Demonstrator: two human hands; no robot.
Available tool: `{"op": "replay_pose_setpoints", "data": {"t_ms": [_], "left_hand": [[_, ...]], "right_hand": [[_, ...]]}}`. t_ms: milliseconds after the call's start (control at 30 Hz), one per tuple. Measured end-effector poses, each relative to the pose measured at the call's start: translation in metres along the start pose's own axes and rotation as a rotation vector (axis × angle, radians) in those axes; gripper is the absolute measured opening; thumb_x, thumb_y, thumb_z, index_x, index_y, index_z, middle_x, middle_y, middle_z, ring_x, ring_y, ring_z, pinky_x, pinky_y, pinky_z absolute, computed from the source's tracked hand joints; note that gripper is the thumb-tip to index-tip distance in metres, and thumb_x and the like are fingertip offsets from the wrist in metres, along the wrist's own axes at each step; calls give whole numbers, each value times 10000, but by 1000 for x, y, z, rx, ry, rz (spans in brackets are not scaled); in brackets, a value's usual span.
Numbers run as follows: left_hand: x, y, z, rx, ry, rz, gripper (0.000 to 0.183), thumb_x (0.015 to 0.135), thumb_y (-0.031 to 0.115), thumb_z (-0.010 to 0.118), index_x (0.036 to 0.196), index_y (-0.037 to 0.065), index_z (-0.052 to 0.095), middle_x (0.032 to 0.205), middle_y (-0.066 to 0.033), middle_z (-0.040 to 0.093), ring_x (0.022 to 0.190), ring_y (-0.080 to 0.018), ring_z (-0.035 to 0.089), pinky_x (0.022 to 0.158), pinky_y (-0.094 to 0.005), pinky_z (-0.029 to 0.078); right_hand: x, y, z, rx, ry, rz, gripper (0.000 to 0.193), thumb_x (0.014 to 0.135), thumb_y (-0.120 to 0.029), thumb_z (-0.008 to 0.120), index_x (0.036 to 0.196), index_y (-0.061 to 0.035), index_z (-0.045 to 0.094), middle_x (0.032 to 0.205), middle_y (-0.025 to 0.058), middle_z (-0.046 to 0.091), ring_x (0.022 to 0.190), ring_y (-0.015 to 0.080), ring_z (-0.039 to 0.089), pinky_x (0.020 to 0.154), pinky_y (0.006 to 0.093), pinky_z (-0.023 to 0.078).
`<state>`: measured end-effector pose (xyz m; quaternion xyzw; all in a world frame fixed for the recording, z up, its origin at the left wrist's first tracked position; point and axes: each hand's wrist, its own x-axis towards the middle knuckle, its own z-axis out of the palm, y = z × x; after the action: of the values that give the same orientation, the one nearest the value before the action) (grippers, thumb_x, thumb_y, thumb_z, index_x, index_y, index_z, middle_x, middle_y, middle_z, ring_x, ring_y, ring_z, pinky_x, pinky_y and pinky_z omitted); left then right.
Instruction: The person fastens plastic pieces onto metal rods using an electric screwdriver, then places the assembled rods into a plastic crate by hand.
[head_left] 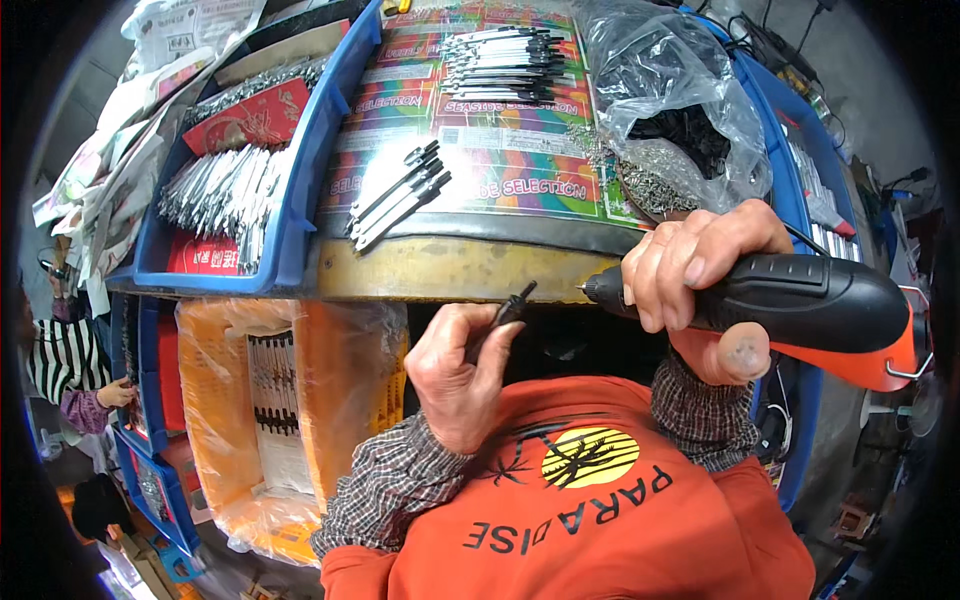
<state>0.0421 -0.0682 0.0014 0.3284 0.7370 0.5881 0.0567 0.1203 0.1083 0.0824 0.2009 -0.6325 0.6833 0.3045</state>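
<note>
My left hand (455, 375) is closed in a pinch near the table's front edge. From its fingers sticks a small black part with a thin tip (518, 302); the rest of it is hidden in the hand. My right hand (700, 275) is wrapped round a black and orange electric screwdriver (815, 300). Its metal bit points left, toward the black part, with a gap between them. On the table beyond lie several slim black-and-white sticks (400, 195) in a small group. A larger pile of similar sticks (505, 65) rests farther back.
A clear plastic bag (665, 60) with black parts stands at the back right, beside a heap of small metal pieces (650, 190). At left, a blue bin (300, 215) holds more white sticks. An orange crate (210, 440) sits below it. Another person's hand (118, 393) shows at far left.
</note>
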Motion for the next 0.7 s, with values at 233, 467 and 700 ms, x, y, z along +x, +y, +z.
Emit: {"op": "replay_pose_setpoints", "data": {"t_ms": [233,467,700], "left_hand": [[35,-11,-18,433,93,381,159,728,6,640,873,-11,577,721,-140,568,627,-288,567,554,-339,454],[64,-15,-37,551,134,422,156,743,5,627,888,-22,578,753,-152,571,663,-291,576,575,-330,465],[106,-23,-50,802,26,351,398,680,145,703,1016,16,534,857,-133,530,760,-304,564,627,-360,463]], "right_hand": [[-4,-3,-1,-12,135,76,437,729,-367,701,875,-48,439,581,23,493,500,134,502,518,278,429],[-4,-3,-3,8,209,72,430,734,-368,695,870,-47,441,583,18,482,498,128,491,514,274,422],[-4,-3,-2,7,237,113,423,733,-354,696,866,-48,434,588,16,469,498,124,480,518,273,416]]}}
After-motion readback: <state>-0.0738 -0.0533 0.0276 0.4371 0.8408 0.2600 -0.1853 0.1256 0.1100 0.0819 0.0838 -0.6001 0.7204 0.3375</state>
